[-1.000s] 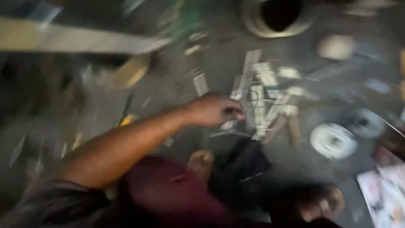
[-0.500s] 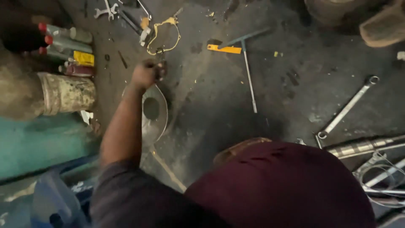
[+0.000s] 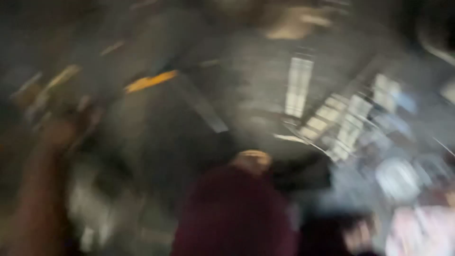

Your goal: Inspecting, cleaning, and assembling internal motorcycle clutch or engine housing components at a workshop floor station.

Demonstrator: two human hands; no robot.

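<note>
Yellow-handled tool (image 3: pixel 150 81) lies on the dark floor (image 3: pixel 189 137), near the left hand (image 3: pixel 61 132), which reaches that way (heavy blur hides whether its fingers are closed or spread). No right hand is in view. Nothing looks gripped yet, so the pickup seems still ahead. No container or contents can be made out; pale flat strips (image 3: pixel 298 87) lie well apart.

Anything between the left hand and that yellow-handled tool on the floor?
Hard to tell: the frame is heavily motion-blurred. The left hand sits at the left edge, the yellow-handled tool up and to its right on the dark floor. Only blurred dark floor shows between them; no distinct thing can be made out there.
</note>
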